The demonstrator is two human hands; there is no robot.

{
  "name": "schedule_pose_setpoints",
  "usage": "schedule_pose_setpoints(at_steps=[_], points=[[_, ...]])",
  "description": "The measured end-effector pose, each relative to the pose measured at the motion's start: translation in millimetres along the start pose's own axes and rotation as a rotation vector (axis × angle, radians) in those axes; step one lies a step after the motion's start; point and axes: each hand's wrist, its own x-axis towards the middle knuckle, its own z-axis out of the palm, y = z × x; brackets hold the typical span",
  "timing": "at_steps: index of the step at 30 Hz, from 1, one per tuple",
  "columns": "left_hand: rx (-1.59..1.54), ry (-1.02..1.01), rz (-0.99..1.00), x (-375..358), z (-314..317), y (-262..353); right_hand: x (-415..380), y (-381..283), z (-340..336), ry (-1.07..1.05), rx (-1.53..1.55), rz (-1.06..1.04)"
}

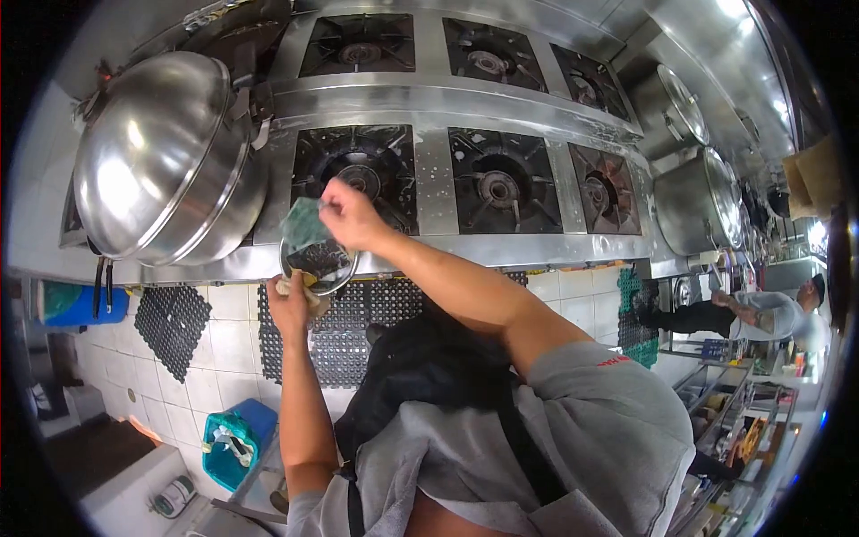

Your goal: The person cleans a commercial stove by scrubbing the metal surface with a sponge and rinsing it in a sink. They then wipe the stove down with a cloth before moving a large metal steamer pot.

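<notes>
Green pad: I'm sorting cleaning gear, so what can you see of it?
The green pad is mottled and irregular in outline, with a fibrous look, perhaps scouring material. The right hand pinches it near its upper right edge, fingers hiding part. It overlaps the metal bowl in view, near the stove; whether pad and bowl touch is unclear.

Green flat scouring pad (306,224); speckled black square burner grates (503,202); grey cloth shirt (617,430) with small red lettering; perforated black floor mat (176,329).
</notes>
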Motion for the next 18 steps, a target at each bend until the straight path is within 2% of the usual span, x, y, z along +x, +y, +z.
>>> schedule_pose_setpoints(at_steps=[2, 3, 5, 7, 9, 10, 11, 12, 14, 15, 17, 18], points=[[-0.223, -0.11, 0.014, 3.8, -3.1, -8.1, 12.8, 9.8, -18.6, 0.171, 0.06, -0.064], [-0.215, -0.127, 0.025, 3.3, -6.1, -11.8, 19.3, 14.2, -36.9, 0.209, 0.091, 0.001], [-0.313, -0.115, 0.011, -3.8, -12.6, -16.1, 23.0, 22.4, -77.4, 0.321, -0.07, 0.022], [-0.417, -0.115, -0.065, -6.7, -22.3, -31.8, 14.2, 44.1, -114.6, 0.354, -0.004, 0.015], [-0.444, -0.101, -0.114, -21.2, -34.3, -24.2, -6.6, 53.3, -149.0, 0.346, -0.059, 0.279], [-0.475, -0.089, -0.158, -28.7, -38.9, -22.2, -18.5, 86.0, -160.2, 0.369, 0.04, 0.233], [-0.536, -0.111, -0.205, -32.0, -43.5, -31.6, -33.6, 108.0, -177.3, 0.28, -0.191, 0.336], [-0.535, -0.101, -0.209, -38.4, -46.9, -38.7, -46.6, 106.3, -184.5, 0.271, -0.187, 0.337], [-0.609, -0.128, -0.225, -50.1, -52.5, -52.7, -73.3, 101.2, -187.0, 0.156, -1.031, -0.094], [-0.62, -0.147, -0.225, -54.1, -52.4, -56.7, -74.3, 106.8, -186.0, 0.146, -1.024, -0.106], [-0.576, -0.139, -0.181, -61.8, -45.1, -58.9, -82.9, 122.5, -180.0, -0.289, -1.133, -0.045], [-0.535, -0.148, -0.125, -62.7, -39.4, -48.8, -68.5, 128.7, -179.8, -0.303, -1.119, -0.051]])
